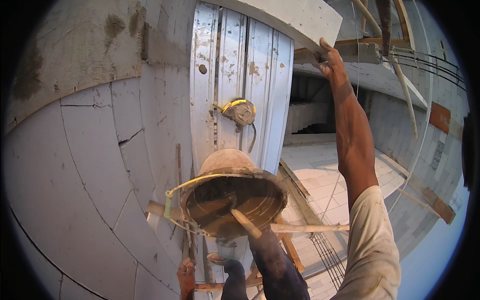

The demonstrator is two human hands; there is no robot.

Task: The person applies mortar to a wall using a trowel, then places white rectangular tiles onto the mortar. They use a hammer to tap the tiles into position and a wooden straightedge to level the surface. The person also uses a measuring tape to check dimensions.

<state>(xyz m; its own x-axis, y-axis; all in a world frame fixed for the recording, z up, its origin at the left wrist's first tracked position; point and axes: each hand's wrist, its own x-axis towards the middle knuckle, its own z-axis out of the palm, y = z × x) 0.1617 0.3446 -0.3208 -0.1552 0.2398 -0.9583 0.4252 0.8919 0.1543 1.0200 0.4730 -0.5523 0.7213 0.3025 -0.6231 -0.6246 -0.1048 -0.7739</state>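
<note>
At the upper right, my right hand [330, 61] grips the right end of a long white concrete block [300, 20], fingers closed at its lower corner. My left hand [186, 274] is low in the picture, beside the wall, with its fingers curled; what it holds, if anything, does not show clearly. Between my arms stands a mortar-caked bucket [227, 162] with a yellow handle and green grip. A tool with a wooden handle [246, 223] rests in its wet contents. Farther off, a dirty yellow tape measure [240, 112] lies on the metal planks [202, 120].
A wall of pale blocks [90, 165] runs along the left, with a rough concrete band [75, 50] above it. To the right, the planks drop off toward a lower tiled-looking surface [320, 175]. A wooden pole [310, 228], steel bars [327, 257] and my legs [277, 270] are near the bucket.
</note>
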